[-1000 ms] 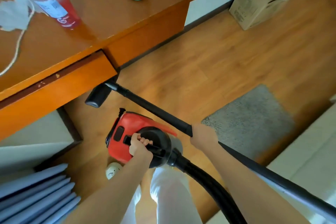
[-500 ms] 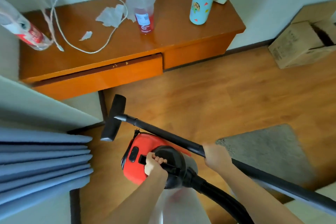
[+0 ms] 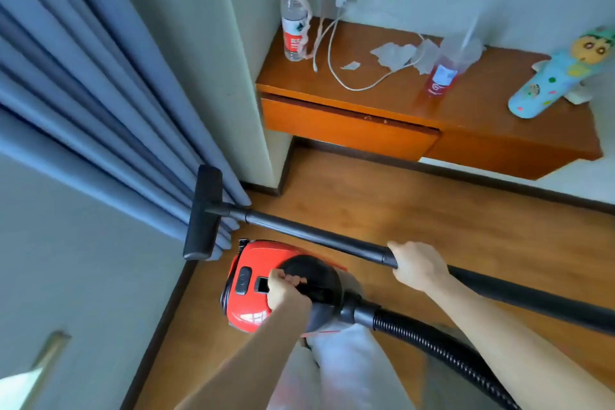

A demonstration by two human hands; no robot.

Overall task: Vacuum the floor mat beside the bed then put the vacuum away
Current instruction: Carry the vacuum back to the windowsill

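Right now both hands are clamped on the vacuum: the left hand [image 3: 286,293] grips the black carry handle on top of the red vacuum body [image 3: 253,280], which is over the wooden floor [image 3: 432,226], and the right hand [image 3: 417,265] is curled round the black wand [image 3: 316,236]. The floor nozzle [image 3: 203,213] lies against the blue curtain [image 3: 83,110]. A ribbed hose [image 3: 432,343] trails from the body. Beyond, a wooden table [image 3: 382,130] carries a water bottle [image 3: 293,15], a white cable [image 3: 332,53] and a red drink cup [image 3: 441,76].

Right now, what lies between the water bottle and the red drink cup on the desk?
In the head view: white charging cables and crumpled tissue on the desk.
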